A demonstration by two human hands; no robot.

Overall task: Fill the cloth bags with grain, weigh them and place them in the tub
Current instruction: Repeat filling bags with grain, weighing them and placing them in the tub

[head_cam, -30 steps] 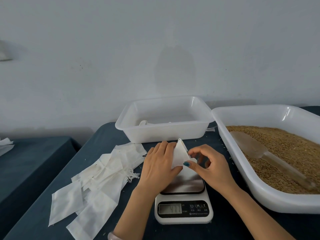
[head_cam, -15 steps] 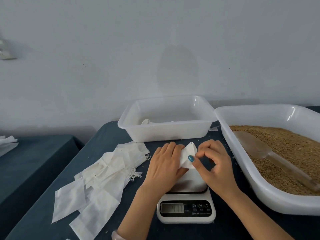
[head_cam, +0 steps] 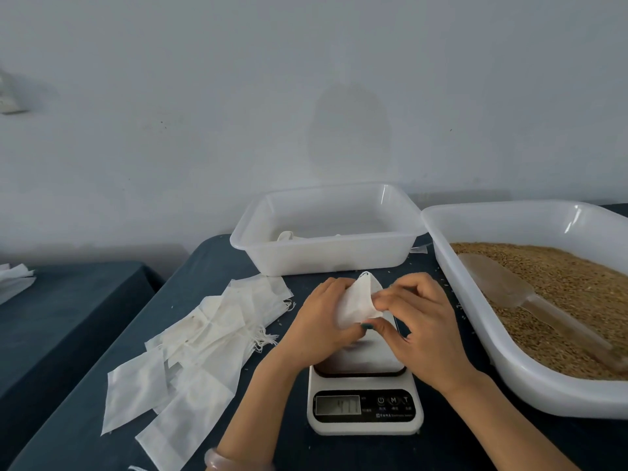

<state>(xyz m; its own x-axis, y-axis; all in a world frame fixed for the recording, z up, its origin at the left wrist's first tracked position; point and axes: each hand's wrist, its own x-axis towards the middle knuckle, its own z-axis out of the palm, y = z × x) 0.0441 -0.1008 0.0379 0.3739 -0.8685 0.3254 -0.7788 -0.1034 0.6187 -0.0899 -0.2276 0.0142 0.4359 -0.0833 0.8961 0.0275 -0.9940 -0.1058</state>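
bag: the cloth bag point(head_cam: 356, 302) is up between both my hands, just over the far end of the scale plate. Can't tell if it touches the plate. It looks flat, so I'd guess there's no grain in it yet.
left grip: my left grip point(head_cam: 319, 321) is curled round the bag's left side, basically just steadying the cloth.
right grip: my right grip point(head_cam: 421, 324) is pinching the bag's right edge between thumb and fingers. Pretty sure I'm teasing the mouth open so grain can go in.
scale: the scale point(head_cam: 365, 407) sits right under my hands, near the front edge of the desk point(head_cam: 210, 263), so a filled bag can go straight down onto it. The display is on, but the digits are too blurry to read.
spare bags: the pile of empty bags point(head_cam: 204, 338) is fanned out toward the left edge, an easy reach for my left.
grain tray: the grain tray point(head_cam: 530, 385) runs along the right edge, with the grain point(head_cam: 560, 287) inside and the scoop point(head_cam: 499, 283) lying on top, handle pointing my way.
tub: the tub point(head_cam: 326, 260) is at the far edge behind the scale, with something white and bag-like point(head_cam: 289, 236) already in it.
next, I reckon: get the mouth open, then grab the scoop.
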